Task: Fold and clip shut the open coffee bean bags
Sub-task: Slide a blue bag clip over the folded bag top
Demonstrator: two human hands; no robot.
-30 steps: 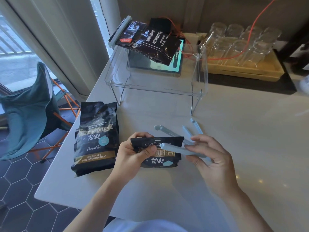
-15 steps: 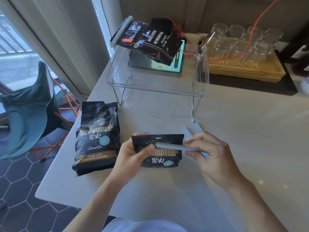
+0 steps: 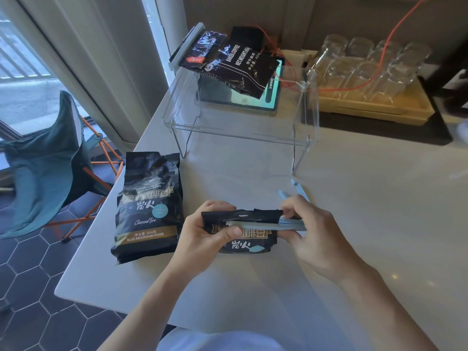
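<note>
A small black coffee bag (image 3: 249,243) with its top folded over lies on the white counter in front of me. My left hand (image 3: 202,236) grips its left end, thumb on the fold. A pale blue clip (image 3: 273,225) runs across the fold, and my right hand (image 3: 311,231) pinches its right end. A larger black coffee bag (image 3: 149,209) lies flat to the left, its top unfolded. Another dark bag (image 3: 233,64) with a grey clip (image 3: 186,45) on its end rests on a clear stand.
The clear acrylic stand (image 3: 240,133) straddles a tablet (image 3: 271,100) at the back. More pale blue clips (image 3: 297,188) lie just behind my right hand. A wooden tray of upturned glasses (image 3: 364,69) stands at the back right. The counter's left edge drops to a teal folding chair (image 3: 48,168).
The clip has gone from angled above the bag to lying flat along the fold. My right hand has moved left onto the clip's end and closed around it.
</note>
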